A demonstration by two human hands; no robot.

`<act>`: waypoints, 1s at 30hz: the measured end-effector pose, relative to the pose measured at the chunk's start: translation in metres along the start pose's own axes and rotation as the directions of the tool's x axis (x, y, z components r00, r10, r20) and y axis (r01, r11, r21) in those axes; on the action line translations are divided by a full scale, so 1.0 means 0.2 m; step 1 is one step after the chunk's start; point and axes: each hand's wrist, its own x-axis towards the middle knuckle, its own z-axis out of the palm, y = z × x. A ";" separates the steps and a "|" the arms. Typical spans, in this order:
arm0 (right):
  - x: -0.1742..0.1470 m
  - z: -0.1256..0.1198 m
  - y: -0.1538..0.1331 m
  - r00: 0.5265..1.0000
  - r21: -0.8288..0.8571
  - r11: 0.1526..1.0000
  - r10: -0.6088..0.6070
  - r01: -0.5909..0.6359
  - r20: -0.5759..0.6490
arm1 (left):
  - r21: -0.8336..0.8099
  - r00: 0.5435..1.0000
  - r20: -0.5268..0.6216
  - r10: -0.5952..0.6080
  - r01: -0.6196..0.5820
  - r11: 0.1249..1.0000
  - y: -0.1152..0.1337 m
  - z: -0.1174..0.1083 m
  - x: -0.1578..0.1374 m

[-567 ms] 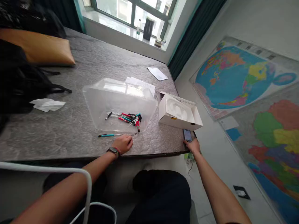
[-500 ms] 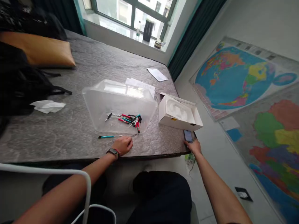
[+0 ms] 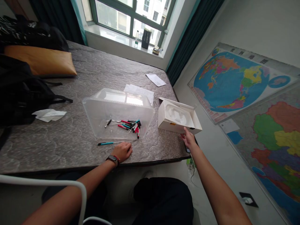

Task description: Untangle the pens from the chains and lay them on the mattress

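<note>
My left hand [image 3: 123, 151] rests on the mattress [image 3: 77, 147] with its fingers curled in, nothing showing in them. Just beyond its knuckles lies a pen [image 3: 106, 143] with a blue barrel and dark tip. Behind stands a clear plastic bin [image 3: 93, 115], tipped with its opening toward me; several black, red and blue pens [image 3: 131, 125] lie inside. On the right, my right hand [image 3: 188, 139] has its fingers apart, by the front wall of an open white box [image 3: 168, 126]. Beneath that hand, a phone [image 3: 187, 149] is mostly covered.
White papers [image 3: 138, 90] lie behind the bin, another sheet [image 3: 156, 79] farther back. A crumpled tissue [image 3: 49, 115], a black backpack [image 3: 21, 90] and a tan cushion [image 3: 42, 61] are at left. A white tube [image 3: 58, 182] crosses the lower left. Maps [image 3: 232, 78] hang on the right wall.
My right hand has moved from the phone's lower edge up to the box front, now covering most of the phone. My left hand stays put. The view has tilted slightly up.
</note>
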 end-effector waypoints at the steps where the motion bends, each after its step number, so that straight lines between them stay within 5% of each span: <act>1: 0.01 0.08 -0.05 0.998 0.055 0.998 0.040 -0.042 0.039 | -0.006 1.000 -0.001 -0.001 0.001 1.000 0.00 0.00 0.00; 3: 0.02 0.22 -0.15 0.976 0.293 0.934 0.177 -0.206 0.124 | -0.012 1.000 -0.001 -0.006 0.006 1.000 0.00 -0.01 0.00; 6: 0.06 0.37 -0.22 0.954 0.440 0.848 0.278 -0.297 0.109 | -0.015 1.000 0.009 -0.016 0.016 1.000 0.00 -0.01 0.01; 14: 0.33 0.55 -0.30 0.955 0.467 0.835 0.285 -0.289 0.081 | -0.045 1.000 -0.006 0.004 -0.004 0.999 -0.02 0.03 0.01; 20: 0.44 0.77 -0.33 0.987 0.542 0.825 0.141 -0.158 0.073 | -0.009 1.000 0.009 0.024 -0.024 1.000 -0.04 0.06 0.02; 25: 0.04 0.92 -0.10 0.996 0.557 0.827 0.045 -0.080 0.077 | 0.015 0.999 0.038 0.004 -0.005 1.000 -0.03 0.05 0.02; 30: -0.65 0.83 0.22 0.983 0.412 0.909 -0.128 0.063 0.133 | -0.008 0.998 0.047 -0.032 0.033 0.999 0.00 0.01 0.01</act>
